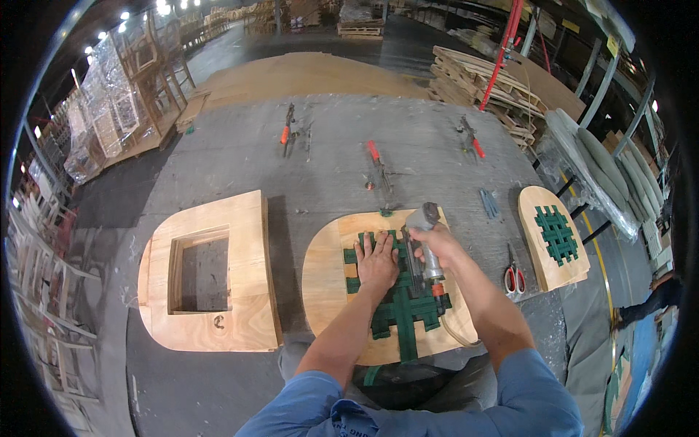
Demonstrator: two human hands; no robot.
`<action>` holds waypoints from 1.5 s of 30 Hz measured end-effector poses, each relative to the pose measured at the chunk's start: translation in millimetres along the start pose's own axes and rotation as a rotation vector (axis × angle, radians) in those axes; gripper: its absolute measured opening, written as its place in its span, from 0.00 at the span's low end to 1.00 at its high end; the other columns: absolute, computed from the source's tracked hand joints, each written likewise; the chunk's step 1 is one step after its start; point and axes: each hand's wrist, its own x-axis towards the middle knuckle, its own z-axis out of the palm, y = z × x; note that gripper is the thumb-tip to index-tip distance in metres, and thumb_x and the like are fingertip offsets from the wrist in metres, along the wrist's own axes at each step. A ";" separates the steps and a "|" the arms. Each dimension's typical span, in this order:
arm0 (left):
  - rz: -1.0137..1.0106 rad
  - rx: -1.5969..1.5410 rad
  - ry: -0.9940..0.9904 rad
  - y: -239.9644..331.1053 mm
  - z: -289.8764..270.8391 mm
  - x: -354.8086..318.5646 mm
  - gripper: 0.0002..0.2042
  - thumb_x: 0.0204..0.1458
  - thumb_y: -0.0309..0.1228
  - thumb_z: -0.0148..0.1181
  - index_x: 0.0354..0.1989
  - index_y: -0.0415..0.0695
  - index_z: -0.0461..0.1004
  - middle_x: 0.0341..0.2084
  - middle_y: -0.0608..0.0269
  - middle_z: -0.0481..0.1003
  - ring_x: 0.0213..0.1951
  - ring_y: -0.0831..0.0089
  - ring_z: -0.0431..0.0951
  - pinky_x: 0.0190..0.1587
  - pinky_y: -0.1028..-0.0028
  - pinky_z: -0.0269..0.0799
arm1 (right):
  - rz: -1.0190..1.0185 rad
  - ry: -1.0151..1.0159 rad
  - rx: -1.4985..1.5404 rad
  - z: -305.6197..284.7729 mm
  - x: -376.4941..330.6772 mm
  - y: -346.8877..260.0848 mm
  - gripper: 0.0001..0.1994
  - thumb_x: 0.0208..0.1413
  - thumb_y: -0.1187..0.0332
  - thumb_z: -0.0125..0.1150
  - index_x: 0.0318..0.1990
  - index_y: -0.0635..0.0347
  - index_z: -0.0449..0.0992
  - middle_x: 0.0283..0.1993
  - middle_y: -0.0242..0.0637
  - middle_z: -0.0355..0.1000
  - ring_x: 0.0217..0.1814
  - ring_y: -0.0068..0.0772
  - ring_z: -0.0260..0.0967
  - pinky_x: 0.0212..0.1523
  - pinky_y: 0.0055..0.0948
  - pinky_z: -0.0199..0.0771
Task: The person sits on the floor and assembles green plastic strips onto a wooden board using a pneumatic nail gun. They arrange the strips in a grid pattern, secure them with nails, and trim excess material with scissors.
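A rounded wooden seat panel [321, 271] lies in front of me, with dark green webbing straps [405, 315] woven across its middle. My left hand [377, 262] rests flat on the straps, fingers spread and holding nothing. Wrapped around the grip of a grey pneumatic staple gun [432, 268] is my right hand [438, 243]. The gun's long magazine lies over the straps, just right of my left hand. Whether its nose touches the webbing is hidden. An air hose [457, 332] runs from the grip's orange-ended fitting toward the panel's near right edge. One strap hangs past the near edge.
Left stands a stack of wooden frames [251, 277] with square openings. At right are red-handled scissors [514, 280] and a finished woven panel [536, 240]. Farther back lie red-handled clamps [378, 169] and a grey-blue glove [489, 204] on the grey table [335, 120].
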 end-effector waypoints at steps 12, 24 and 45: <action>0.000 -0.008 0.042 -4.8 0.9 0.6 0.24 0.67 0.40 0.45 0.70 0.50 0.65 0.72 0.67 0.60 0.75 0.47 0.49 0.74 0.42 0.40 | 0.055 0.053 -0.142 31.7 25.8 2.0 0.15 0.60 0.60 0.68 0.50 0.53 0.72 0.40 0.30 0.71 0.26 0.26 0.68 0.24 0.31 0.69; -0.029 -0.076 0.064 -7.8 1.2 2.8 0.23 0.67 0.39 0.45 0.68 0.48 0.68 0.70 0.64 0.64 0.75 0.49 0.52 0.76 0.45 0.40 | 0.034 0.088 -0.195 42.4 37.7 8.9 0.06 0.60 0.67 0.64 0.39 0.56 0.73 0.24 0.29 0.68 0.17 0.24 0.63 0.18 0.30 0.66; -0.021 -0.280 0.373 -16.6 8.8 -0.1 0.12 0.57 0.33 0.56 0.41 0.38 0.81 0.55 0.48 0.72 0.66 0.45 0.64 0.70 0.46 0.55 | 0.056 0.003 -0.286 55.2 34.2 2.9 0.07 0.60 0.66 0.67 0.38 0.56 0.75 0.26 0.29 0.70 0.19 0.23 0.64 0.19 0.31 0.66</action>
